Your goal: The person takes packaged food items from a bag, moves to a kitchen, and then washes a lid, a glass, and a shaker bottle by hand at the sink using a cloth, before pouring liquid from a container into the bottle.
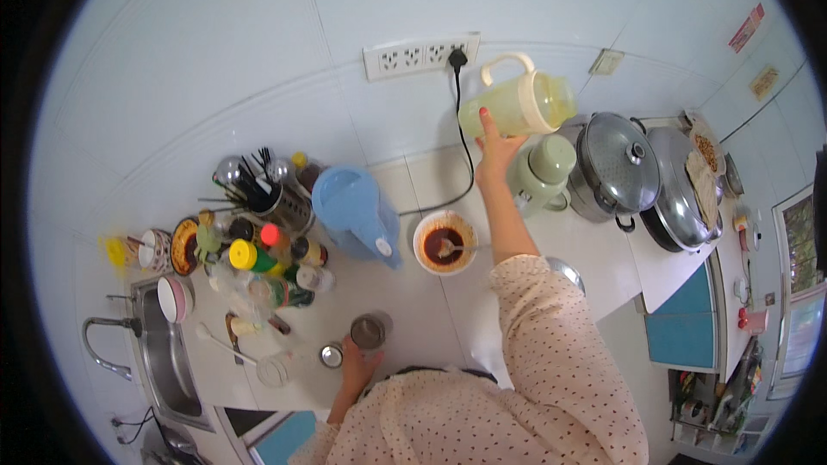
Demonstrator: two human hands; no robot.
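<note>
My right hand (496, 154) holds a pale yellow plastic pitcher (501, 106) with a cream collar and handle. The pitcher is tipped nearly on its side, its clear end pointing right. Just below it stands a green thermos (541, 171), partly behind my forearm. At the counter's front, my left hand (359, 368) has its fingers around the lower side of a glass (368, 330); what is inside is unclear. A round metal-topped item (331, 355) sits by those fingers. Between my arms is a white bowl (418, 242) of dark red sauce with a spoon (449, 248) in it.
A blue kettle or jug (352, 206) stands left of the bowl. Bottles (249, 257), a utensil holder (287, 210) and a clear jar (272, 371) crowd the left, near the sink (165, 361). Metal pots (617, 161) line the right. A black cord (466, 142) hangs from the socket strip (413, 58).
</note>
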